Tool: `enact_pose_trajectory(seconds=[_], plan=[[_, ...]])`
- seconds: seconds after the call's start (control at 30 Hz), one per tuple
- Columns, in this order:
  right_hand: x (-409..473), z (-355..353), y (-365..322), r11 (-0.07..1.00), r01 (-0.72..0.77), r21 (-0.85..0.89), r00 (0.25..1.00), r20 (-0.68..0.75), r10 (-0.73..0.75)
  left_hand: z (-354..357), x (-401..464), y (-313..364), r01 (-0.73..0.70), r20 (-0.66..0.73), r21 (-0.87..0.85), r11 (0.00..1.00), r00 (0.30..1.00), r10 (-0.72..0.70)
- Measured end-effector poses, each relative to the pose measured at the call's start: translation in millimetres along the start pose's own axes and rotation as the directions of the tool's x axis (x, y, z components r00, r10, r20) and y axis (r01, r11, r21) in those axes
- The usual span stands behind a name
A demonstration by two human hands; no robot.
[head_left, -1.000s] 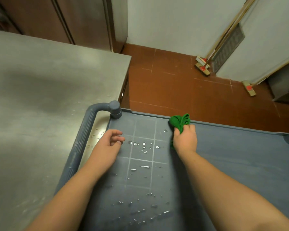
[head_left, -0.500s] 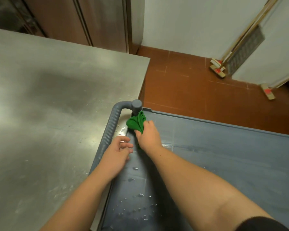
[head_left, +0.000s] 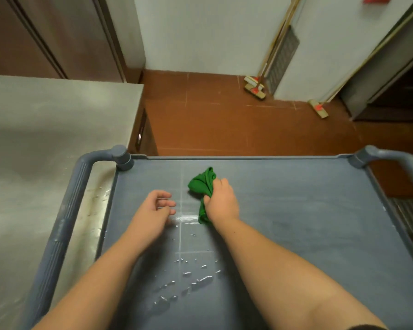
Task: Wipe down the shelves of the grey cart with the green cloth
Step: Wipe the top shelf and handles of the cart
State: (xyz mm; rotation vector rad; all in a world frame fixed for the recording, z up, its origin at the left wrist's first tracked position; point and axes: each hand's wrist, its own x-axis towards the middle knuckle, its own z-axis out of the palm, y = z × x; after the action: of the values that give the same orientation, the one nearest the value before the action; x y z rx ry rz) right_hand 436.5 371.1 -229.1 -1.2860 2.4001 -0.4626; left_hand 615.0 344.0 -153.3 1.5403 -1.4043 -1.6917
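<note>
While my right hand keeps its fingers curled round the bunched green cloth, that cloth sits pressed on the top shelf of the grey plastic cart, a little left of the shelf's middle and towards its far edge; part of the fabric pokes out ahead of my knuckles and a tail of it trails back under my palm; my left hand rests just beside it on the shelf, fingers loosely bent and holding nothing.

As for progress, I judge the job partly done on this top level only; the far half of the shelf and the whole right side look dull and dry, with faint streaks where a wipe may have passed; a wet smear lies between my two hands, just at the cloth's near end; a scatter of water droplets sits nearer to me between my forearms, and that patch plainly wants wiping.

Some drops also glint on the brushed steel counter just beside the cart's ribbed grey handle, though that is not my task; any lower shelves are hidden beneath this one, so I cannot tell their state and must count them as left to do.
</note>
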Motion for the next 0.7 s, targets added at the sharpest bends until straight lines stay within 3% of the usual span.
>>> enact_pose_trajectory(seconds=[0.4, 0.7], plan=[[-10.5, -129.6, 238.3, 0.977, -0.211, -0.018, 0.973, -0.102, 0.208, 227.9, -20.8, 18.8, 0.003, 0.174, 0.035, 0.999, 0.985, -0.009], [-11.7, -214.6, 389.7, 0.903, -0.427, -0.042, 0.884, -0.231, 0.407, 353.5, -28.6, 21.3, -0.020, 0.258, 0.117, 0.993, 0.966, -0.011]])
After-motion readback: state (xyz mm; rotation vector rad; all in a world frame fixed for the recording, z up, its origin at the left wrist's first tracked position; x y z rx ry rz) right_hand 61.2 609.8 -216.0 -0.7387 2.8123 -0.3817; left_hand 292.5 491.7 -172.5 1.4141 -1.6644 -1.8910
